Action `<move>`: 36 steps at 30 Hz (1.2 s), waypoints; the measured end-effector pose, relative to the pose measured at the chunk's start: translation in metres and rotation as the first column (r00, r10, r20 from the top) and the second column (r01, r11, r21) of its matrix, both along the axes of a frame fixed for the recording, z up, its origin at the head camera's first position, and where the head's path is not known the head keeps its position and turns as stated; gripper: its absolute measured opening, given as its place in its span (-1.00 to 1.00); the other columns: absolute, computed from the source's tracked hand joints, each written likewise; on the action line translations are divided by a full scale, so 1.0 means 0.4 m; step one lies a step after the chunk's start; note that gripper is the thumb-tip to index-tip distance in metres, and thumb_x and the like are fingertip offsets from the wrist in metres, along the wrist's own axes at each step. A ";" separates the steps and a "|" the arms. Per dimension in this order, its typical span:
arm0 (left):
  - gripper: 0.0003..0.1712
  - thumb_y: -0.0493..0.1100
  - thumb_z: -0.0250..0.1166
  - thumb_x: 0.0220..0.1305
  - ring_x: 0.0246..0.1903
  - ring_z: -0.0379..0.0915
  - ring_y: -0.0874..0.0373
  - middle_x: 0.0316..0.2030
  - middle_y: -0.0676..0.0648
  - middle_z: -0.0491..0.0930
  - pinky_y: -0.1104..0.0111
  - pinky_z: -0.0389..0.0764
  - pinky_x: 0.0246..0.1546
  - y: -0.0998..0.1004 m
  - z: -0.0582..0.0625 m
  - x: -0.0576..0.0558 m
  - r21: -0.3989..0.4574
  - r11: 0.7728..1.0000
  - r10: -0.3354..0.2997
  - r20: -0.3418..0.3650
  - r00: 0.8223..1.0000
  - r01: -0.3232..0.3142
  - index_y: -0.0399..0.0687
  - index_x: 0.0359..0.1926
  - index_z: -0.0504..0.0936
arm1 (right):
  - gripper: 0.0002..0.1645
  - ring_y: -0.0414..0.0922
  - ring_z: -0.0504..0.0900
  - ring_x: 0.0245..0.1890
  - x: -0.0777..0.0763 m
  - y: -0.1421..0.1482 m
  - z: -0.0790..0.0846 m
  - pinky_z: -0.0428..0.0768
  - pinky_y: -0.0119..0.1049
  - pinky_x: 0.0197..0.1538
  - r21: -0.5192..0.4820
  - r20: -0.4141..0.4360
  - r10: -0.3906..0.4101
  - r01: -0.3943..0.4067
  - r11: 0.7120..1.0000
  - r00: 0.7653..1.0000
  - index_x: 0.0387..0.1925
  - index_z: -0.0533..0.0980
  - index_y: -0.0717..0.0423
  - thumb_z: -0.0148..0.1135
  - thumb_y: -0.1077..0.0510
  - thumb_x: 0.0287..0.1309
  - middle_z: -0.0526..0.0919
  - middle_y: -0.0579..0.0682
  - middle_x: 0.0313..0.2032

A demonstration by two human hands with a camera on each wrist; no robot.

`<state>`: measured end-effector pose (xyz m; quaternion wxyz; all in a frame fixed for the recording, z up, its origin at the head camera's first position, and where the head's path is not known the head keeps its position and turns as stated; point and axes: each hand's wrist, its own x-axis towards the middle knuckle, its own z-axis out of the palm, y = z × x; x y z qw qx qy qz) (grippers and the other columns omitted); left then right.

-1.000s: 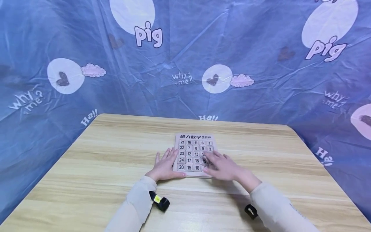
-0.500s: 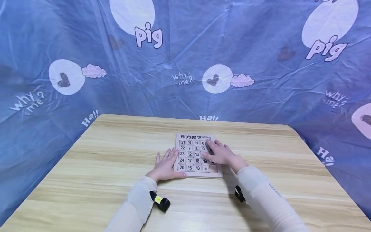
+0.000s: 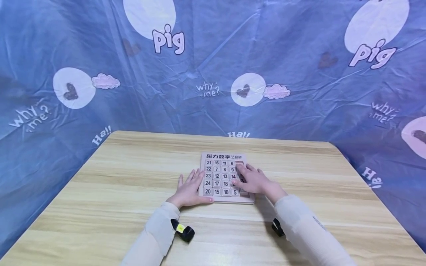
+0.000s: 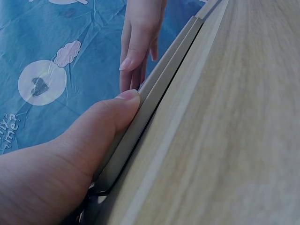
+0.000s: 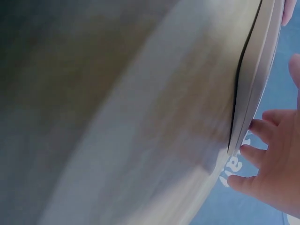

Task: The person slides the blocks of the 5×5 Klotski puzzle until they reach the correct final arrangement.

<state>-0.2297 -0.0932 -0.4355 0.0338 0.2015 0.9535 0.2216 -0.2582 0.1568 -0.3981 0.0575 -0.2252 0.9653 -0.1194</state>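
A sliding number puzzle lies flat on the table, its numbered tiles in a frame under a printed heading. My left hand rests at its left side with fingers spread along the edge. The left thumb presses the front edge in the left wrist view. Over the right column of tiles lies my right hand, index fingertip near the top and thumb near the 19 tile, partly covering that column. A reddish gap shows at the top right corner of the grid. In the right wrist view, several right fingers extend beside the puzzle's edge.
The wooden table stretches around the puzzle on all sides. Behind it and at both sides hangs a blue printed cloth. A black strap with a yellow label sits at the left sleeve.
My right hand moved up from the lower right tiles to the upper right column, then slightly back down. Tiles there slid toward me, opening a gap at the top right. My left hand stayed put.
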 end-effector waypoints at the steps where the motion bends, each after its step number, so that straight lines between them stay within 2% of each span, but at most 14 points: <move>1: 0.25 0.51 0.12 -0.30 0.25 -0.35 -0.01 0.29 -0.14 -0.16 -0.06 -0.47 0.09 0.000 -0.001 0.000 0.001 1.000 0.000 -0.002 1.000 0.000 -0.11 0.31 -0.07 | -0.11 0.17 -0.02 0.20 0.003 0.001 -0.001 -0.08 0.26 0.07 0.006 -0.003 0.004 -0.004 1.000 1.000 0.26 0.03 0.21 -0.12 -0.30 0.08 0.12 0.14 0.22; 12: 0.26 0.51 0.12 -0.31 0.25 -0.35 0.01 0.29 -0.13 -0.16 -0.04 -0.48 0.09 -0.001 -0.009 -0.002 -0.010 1.000 0.007 -0.007 1.000 -0.007 -0.09 0.31 -0.08 | -0.10 0.18 0.01 0.19 0.038 0.004 0.002 -0.02 0.25 0.06 0.026 -0.032 0.060 -0.059 0.998 0.998 0.26 0.04 0.18 -0.12 -0.33 0.06 0.14 0.11 0.21; 18: 0.25 0.50 0.14 -0.30 0.25 -0.33 -0.01 0.28 -0.16 -0.14 -0.05 -0.46 0.09 -0.001 -0.005 -0.001 -0.004 1.000 0.002 -0.014 1.000 -0.002 -0.11 0.31 -0.06 | -0.11 0.16 -0.01 0.20 0.040 -0.006 0.006 -0.03 0.23 0.08 0.022 -0.031 0.058 -0.057 0.998 0.998 0.26 0.04 0.14 -0.13 -0.34 0.06 0.16 0.10 0.20; 24: 0.24 0.51 0.11 -0.30 0.25 -0.33 -0.01 0.28 -0.15 -0.14 -0.06 -0.45 0.09 0.000 -0.004 0.000 -0.014 1.000 -0.003 -0.016 1.000 0.002 -0.11 0.31 -0.07 | -0.13 0.16 -0.03 0.21 0.023 -0.060 0.016 -0.06 0.20 0.10 0.026 -0.031 0.074 -0.073 0.997 0.997 0.27 0.03 0.10 -0.17 -0.34 0.07 0.09 0.10 0.23; 36: 0.23 0.51 0.09 -0.26 0.25 -0.34 -0.03 0.28 -0.17 -0.14 -0.09 -0.46 0.08 -0.003 0.001 0.003 -0.006 1.000 -0.012 -0.013 1.000 0.012 -0.13 0.30 -0.07 | -0.11 0.08 -0.09 0.24 -0.014 -0.196 0.015 -0.11 0.13 0.14 0.077 0.000 0.132 -0.131 0.988 0.991 0.29 -0.04 0.03 -0.33 -0.41 0.07 0.02 -0.04 0.27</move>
